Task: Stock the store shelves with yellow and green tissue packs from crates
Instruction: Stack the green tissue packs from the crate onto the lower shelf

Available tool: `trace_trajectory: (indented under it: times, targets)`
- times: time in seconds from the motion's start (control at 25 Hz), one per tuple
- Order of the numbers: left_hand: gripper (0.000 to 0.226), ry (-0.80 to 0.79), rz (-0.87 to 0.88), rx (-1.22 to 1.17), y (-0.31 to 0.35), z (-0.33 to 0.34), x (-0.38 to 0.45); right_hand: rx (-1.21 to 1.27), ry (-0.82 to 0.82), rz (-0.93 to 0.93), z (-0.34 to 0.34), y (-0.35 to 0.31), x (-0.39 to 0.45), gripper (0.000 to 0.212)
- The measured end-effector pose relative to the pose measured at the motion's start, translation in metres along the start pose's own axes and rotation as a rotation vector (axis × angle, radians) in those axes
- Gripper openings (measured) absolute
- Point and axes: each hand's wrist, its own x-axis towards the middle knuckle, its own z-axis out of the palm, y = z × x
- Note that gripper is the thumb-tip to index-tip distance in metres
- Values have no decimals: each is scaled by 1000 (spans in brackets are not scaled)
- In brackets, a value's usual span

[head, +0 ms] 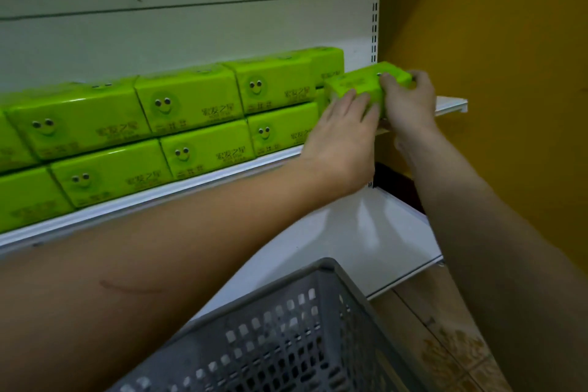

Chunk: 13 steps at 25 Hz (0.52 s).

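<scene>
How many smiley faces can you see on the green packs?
6. Three on the top row of green tissue packs: at. Three on the bottom row. Hands and blur may hide more.

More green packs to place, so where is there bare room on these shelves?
Bare: the lower shelf between the grey crate and the post. The upper shelf is free only right of the held pack; left is stacked full.

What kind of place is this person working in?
Most likely a shop aisle: rows of identical green tissue packs face outward on a white metal shelf with a slotted upright, and a grey plastic crate sits below.
</scene>
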Motion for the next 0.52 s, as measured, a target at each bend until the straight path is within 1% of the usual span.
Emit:
trace_trajectory:
  times: [0.12, 0.2, 0.24, 0.32, 0.4, 0.44, 0.48, 0.52]
  targets:
    - [69, -128, -143, -21, 4, 18, 4, -278, -42, -33, 18, 17, 5, 38]
    - [72, -151, -182, -28, 3, 24, 6, -460, -76, -19, 23, 24, 6, 42]
    - [70, -143, -187, -34, 2, 27, 6, -512, -89, -20, 25, 26, 7, 43]
    - [61, -100, -186, -42, 0, 31, 4, -537, -137, -54, 25, 30, 11, 46]
    - [50, -36, -149, -102, 2, 32, -3, -512, -176, -65, 22, 33, 13, 49]
    - [46, 17, -117, -161, 4, 31, -9, -501, -159, -84, 17, 31, 12, 50]
    - [42, 85, -80, -238, 6, 29, -17, -490, -105, -143, 12, 26, 8, 49]
    - [38, 160, -44, -327, 8, 28, -29, -471, -46, -238, 7, 22, 2, 44]
